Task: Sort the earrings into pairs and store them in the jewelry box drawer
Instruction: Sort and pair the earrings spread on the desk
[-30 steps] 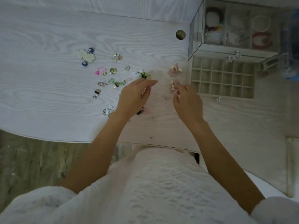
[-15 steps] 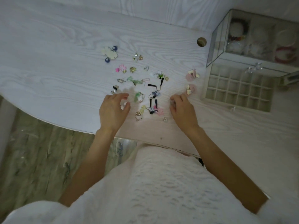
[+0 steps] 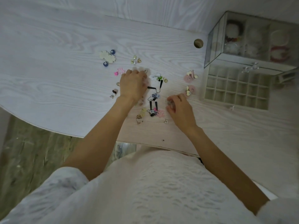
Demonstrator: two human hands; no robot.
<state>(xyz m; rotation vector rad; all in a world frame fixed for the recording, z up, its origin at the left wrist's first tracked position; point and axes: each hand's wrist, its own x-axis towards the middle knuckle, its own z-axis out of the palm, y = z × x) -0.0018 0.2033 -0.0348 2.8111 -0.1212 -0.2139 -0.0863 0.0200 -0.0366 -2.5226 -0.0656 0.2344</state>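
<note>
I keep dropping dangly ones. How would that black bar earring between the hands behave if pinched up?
The black bar earring looks thin and flat, so probably light and hard to pinch off the table. It hangs from a thin wire, so it would likely swing and might snag the neighbouring earrings.

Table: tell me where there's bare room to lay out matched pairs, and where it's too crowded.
Bare wood lies on the table left of the white flower earrings, along the far edge behind the earrings, and on the near right below the drawer. It is crowded between the left hand and right hand, around the black bar earrings.
</note>
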